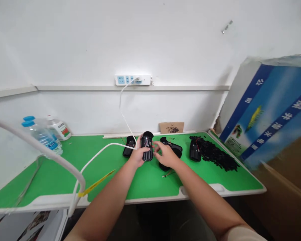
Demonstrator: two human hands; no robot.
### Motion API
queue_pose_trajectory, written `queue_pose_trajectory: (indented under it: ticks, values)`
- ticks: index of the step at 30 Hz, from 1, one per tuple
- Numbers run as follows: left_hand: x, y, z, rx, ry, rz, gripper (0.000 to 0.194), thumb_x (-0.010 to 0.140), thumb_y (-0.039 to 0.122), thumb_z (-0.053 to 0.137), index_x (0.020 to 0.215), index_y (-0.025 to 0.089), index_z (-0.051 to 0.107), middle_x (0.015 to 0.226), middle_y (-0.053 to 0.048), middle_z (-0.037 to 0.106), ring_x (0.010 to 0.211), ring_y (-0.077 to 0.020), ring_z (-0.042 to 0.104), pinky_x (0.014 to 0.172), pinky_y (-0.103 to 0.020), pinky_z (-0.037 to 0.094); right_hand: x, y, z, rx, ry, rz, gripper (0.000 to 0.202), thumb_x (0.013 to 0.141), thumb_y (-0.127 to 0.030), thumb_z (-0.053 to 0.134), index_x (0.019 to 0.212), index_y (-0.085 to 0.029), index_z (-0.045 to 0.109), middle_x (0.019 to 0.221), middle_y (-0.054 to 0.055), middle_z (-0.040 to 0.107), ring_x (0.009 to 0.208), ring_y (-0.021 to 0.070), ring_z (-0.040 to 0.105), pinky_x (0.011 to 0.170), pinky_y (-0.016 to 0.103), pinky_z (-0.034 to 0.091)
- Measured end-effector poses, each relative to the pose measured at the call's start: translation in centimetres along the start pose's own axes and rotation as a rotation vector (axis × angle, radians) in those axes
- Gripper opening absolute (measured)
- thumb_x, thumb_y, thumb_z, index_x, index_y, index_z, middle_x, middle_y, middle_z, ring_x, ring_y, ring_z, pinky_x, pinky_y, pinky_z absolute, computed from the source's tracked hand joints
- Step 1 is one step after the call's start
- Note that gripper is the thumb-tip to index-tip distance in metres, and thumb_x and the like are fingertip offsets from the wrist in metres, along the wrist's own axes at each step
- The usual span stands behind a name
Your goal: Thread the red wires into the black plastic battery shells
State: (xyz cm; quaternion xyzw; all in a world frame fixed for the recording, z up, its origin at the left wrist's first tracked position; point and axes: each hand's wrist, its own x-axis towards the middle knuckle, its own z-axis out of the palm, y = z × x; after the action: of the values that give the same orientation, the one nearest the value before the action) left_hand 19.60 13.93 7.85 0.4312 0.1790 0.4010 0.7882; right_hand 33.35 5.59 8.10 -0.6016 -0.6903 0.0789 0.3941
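My left hand [138,156] grips a black plastic housing [147,142] with a ribbed lower part, its open inner side turned up towards me. The thumb lies across its front and the other fingers wrap behind. At the housing's right edge the curled fingers of my right hand [163,154] meet a red wire [152,146] and seem to pinch it; the exact contact is too small to see. Another black housing [128,147] lies left of my left hand. Beyond and partly under my right hand lie more black shells [174,147]. A white cable [127,122] passes beside my left hand.
On the green tabletop [97,177], a black housing [195,150] lies by a pile of small black parts [219,154]. Cardboard [171,127] bears tiny dark pieces. Bottles [46,139] stand left, a power strip [132,80] is on the wall, and a blue box [271,107] stands right.
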Motion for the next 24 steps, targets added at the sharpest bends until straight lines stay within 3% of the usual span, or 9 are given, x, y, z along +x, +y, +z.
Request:
queue_pose_trajectory:
  ticks: [6, 10, 16, 20, 24]
  values:
    - [-0.4, 0.6, 0.1, 0.022, -0.025, -0.010, 0.090, 0.057, 0.008, 0.070, 0.131, 0.037, 0.028, 0.106, -0.006, 0.057, 0.088, -0.0248, 0.062, 0.065, -0.040, 0.055, 0.8, -0.3, -1.4, 0.079, 0.091, 0.073, 0.026, 0.079, -0.019, 0.052, 0.104, -0.015, 0.057, 0.075, 0.002, 0.065, 0.065, 0.0135, 0.058, 0.066, 0.027, 0.046]
    - [-0.7, 0.4, 0.4, 0.187, 0.004, -0.015, 0.092, 0.055, 0.013, 0.076, 0.132, 0.036, 0.031, 0.111, -0.008, 0.055, 0.073, -0.0206, 0.062, 0.056, -0.036, 0.055, 2.2, -2.4, -2.9, 0.176, 0.058, 0.139, 0.018, 0.081, -0.026, 0.051, 0.092, -0.014, 0.059, 0.072, 0.002, 0.064, 0.053, 0.0114, 0.056, 0.052, 0.023, 0.043]
    - [-0.6, -0.3, 0.3, 0.349, -0.012, -0.024, 0.073, 0.053, 0.015, 0.079, 0.119, 0.024, 0.047, 0.097, -0.008, 0.061, 0.064, -0.0181, 0.060, 0.050, -0.029, 0.052, 5.7, -6.6, -3.0, -0.257, -0.108, -0.219, 0.013, 0.074, -0.009, 0.057, 0.080, -0.014, 0.067, 0.072, 0.004, 0.065, 0.065, 0.0128, 0.055, 0.062, 0.023, 0.038]
    - [-0.6, -0.9, 0.1, 0.400, 0.012, -0.102, 0.055, 0.057, 0.023, 0.079, 0.105, 0.018, 0.052, 0.077, -0.007, 0.063, 0.061, -0.0227, 0.061, 0.047, -0.033, 0.051, 7.9, -7.7, -1.5, -0.284, -0.355, -0.160, 0.016, 0.074, -0.019, 0.064, 0.089, -0.013, 0.069, 0.075, 0.005, 0.067, 0.064, 0.0131, 0.056, 0.059, 0.022, 0.037]
    - [-0.6, -0.8, 0.2, 0.314, 0.037, -0.160, 0.049, 0.066, 0.033, 0.074, 0.107, 0.020, 0.051, 0.084, -0.008, 0.064, 0.066, -0.0264, 0.064, 0.050, -0.037, 0.051, 9.4, -8.4, -0.9, -0.282, -0.474, -0.212, 0.017, 0.077, -0.019, 0.061, 0.091, -0.015, 0.070, 0.076, 0.004, 0.067, 0.065, 0.0129, 0.056, 0.060, 0.022, 0.038]
